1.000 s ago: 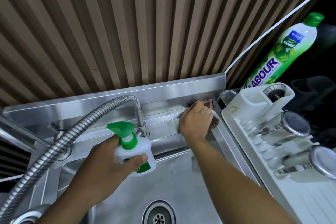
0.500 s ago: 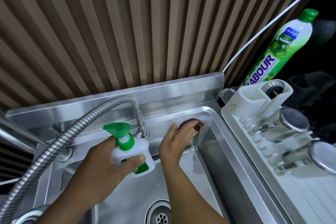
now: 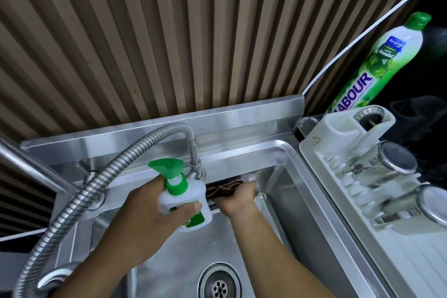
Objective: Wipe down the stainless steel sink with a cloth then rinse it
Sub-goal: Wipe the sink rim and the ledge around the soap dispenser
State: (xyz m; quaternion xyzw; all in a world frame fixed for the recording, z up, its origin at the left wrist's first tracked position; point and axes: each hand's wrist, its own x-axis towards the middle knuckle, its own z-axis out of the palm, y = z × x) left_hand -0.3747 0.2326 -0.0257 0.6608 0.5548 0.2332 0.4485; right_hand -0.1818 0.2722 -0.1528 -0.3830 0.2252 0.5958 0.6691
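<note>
The stainless steel sink [image 3: 285, 152] fills the lower middle, with its drain [image 3: 219, 282] at the bottom. My right hand [image 3: 238, 198] presses a dark brown cloth [image 3: 223, 186] against the upper back wall of the basin, under the rim. My left hand [image 3: 145, 213] holds a small white pump bottle [image 3: 185, 203] with a green top above the basin, just left of the cloth. Part of the cloth is hidden behind the bottle and my fingers.
A flexible metal faucet hose [image 3: 101, 184] arcs over the sink's left side. A white dish rack [image 3: 362, 213] with steel cups [image 3: 396, 162] stands on the right. A tall green dish-soap bottle [image 3: 377, 65] leans behind it. A slatted wall [image 3: 169, 31] rises at the back.
My right hand slid the cloth from the sink's back right corner rim leftward and down onto the basin's back wall. The left hand with the pump bottle stayed nearly still.
</note>
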